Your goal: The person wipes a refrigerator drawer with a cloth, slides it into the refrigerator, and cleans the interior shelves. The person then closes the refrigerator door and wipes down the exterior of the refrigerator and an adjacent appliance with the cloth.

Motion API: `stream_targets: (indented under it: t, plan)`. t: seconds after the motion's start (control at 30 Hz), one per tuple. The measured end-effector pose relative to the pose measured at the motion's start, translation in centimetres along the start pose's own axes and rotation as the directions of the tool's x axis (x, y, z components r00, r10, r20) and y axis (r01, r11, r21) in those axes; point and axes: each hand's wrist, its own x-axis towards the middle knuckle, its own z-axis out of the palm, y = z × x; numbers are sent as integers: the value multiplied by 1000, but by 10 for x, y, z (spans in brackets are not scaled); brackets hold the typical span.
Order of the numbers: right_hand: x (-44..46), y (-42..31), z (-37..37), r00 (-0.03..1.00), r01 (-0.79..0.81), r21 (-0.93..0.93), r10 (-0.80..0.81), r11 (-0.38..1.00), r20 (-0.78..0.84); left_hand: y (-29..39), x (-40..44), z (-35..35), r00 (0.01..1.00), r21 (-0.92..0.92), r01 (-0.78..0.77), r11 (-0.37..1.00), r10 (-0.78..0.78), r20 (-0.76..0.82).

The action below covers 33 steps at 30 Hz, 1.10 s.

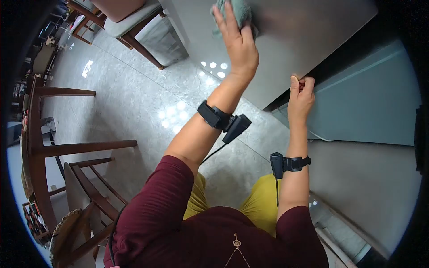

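At the top of the head view, my left hand presses a green cloth against the broad face of a grey metallic door. Its fingers lie stretched over the cloth, which is bunched beneath them and partly hidden. Farther right, my right hand is closed on the lower edge of the same door, with its fingers curled and the thumb up. The door stands swung out from a pale blue-grey cabinet body, a dark gap showing between them.
Wooden chairs stand at the upper left and lower left, beside a wooden table. Grey glossy floor tiles reflect bright spots of light. Black straps with cabled devices sit on both forearms.
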Motion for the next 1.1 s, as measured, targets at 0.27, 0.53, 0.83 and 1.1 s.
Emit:
stream_targets:
  t: [0.27,0.53,0.83,1.1]
  plan:
    - [-1,6,3,1000,-26,110,24,994,21,-75,-37,12,959,-17,236,972,-236,-157]
    - [-2,16,8,1000,-11,121,14,993,-23,-195,-137,7,131,-435,843,-316,-664,737]
    - [-4,9,5,997,-77,197,80,977,-7,-136,27,-48,983,99,181,979,-178,-36]
    - [-2,2,4,995,-101,285,102,953,12,-209,73,-74,951,-147,265,953,-283,-125]
